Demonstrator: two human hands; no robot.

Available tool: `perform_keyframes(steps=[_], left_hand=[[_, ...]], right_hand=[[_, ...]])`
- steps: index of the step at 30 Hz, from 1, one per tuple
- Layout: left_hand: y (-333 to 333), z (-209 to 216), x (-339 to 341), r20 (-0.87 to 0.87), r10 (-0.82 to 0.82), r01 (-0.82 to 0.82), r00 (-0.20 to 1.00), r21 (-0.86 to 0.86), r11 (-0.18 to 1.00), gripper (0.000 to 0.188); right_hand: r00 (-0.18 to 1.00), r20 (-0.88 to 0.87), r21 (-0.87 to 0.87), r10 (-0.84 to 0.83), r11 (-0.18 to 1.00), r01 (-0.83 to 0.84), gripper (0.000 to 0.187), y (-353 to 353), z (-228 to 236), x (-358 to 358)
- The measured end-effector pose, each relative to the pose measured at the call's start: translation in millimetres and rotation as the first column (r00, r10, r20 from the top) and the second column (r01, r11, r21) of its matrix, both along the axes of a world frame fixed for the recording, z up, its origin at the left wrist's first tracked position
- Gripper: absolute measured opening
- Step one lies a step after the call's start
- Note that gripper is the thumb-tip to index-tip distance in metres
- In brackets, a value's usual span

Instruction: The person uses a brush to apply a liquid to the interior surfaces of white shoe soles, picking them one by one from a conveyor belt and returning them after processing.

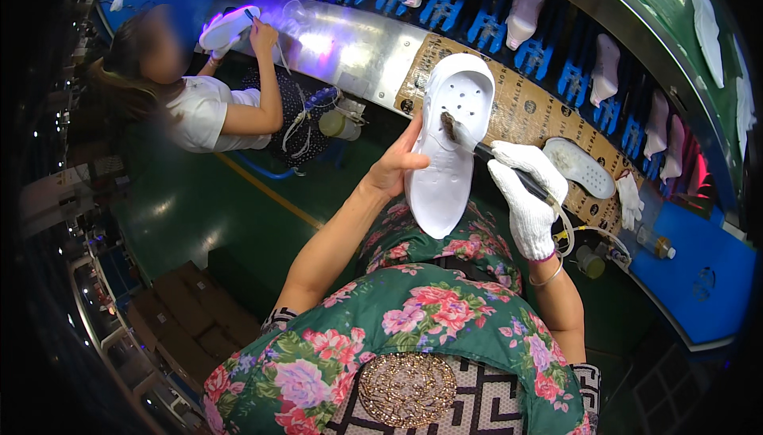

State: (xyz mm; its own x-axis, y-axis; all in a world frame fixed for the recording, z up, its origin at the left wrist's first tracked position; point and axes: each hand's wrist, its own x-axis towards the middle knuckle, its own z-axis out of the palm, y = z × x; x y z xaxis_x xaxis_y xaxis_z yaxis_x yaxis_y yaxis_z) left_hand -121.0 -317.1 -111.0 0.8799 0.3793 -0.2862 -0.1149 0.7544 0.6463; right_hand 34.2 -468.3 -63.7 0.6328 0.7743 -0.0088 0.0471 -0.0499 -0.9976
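A white clog-style shoe piece (pixel 445 188), with small round holes toward its far end, is held tilted in front of me. My bare left hand (pixel 395 161) grips its left side, thumb over the surface and the other fingers partly hidden behind it. My right hand (pixel 528 192), in a white knit glove, is closed around a dark-handled brush (pixel 481 151). The brush's bristles meet the shoe just below the holes. A thin pale hose (pixel 569 224) runs from the handle past my right wrist.
Brown printed cardboard (pixel 517 109) covers part of the metal bench, holding a grey-white perforated sole (pixel 586 171) and a spare white glove (pixel 630 200). A clear bottle (pixel 656 242) lies on the blue surface at right. Pink shoe forms (pixel 524 15) line the rack beyond. A co-worker (pixel 211 113) sits at left.
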Motion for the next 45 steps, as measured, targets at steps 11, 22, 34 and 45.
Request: perform_keyframes(steps=[11,22,34,45], left_hand=[[-47.5,-22.7,-13.3,-0.128,0.101,-0.124,0.987,-0.187,0.975,0.127],[-26.6,-5.6,42.6,0.165,0.367,-0.301,0.916,-0.323,0.897,0.122],[-0.2,8.2,61.0,0.19,0.389,-0.32,0.901,-0.313,0.894,0.124],[20.7,1.2,62.6,0.226,0.367,-0.283,0.902,-0.332,0.9,0.134]], right_hand=[[0.917,0.398,0.089,0.021,0.994,-0.061,0.022,18.1,4.4,-3.8],[0.96,0.277,0.158,0.051,0.983,-0.098,0.014,40.5,16.9,-2.0],[0.998,0.06,0.12,-0.026,0.993,0.018,0.014,45.9,21.9,-2.6],[0.936,0.346,0.169,0.057,0.978,-0.122,0.019,43.5,11.3,12.1]])
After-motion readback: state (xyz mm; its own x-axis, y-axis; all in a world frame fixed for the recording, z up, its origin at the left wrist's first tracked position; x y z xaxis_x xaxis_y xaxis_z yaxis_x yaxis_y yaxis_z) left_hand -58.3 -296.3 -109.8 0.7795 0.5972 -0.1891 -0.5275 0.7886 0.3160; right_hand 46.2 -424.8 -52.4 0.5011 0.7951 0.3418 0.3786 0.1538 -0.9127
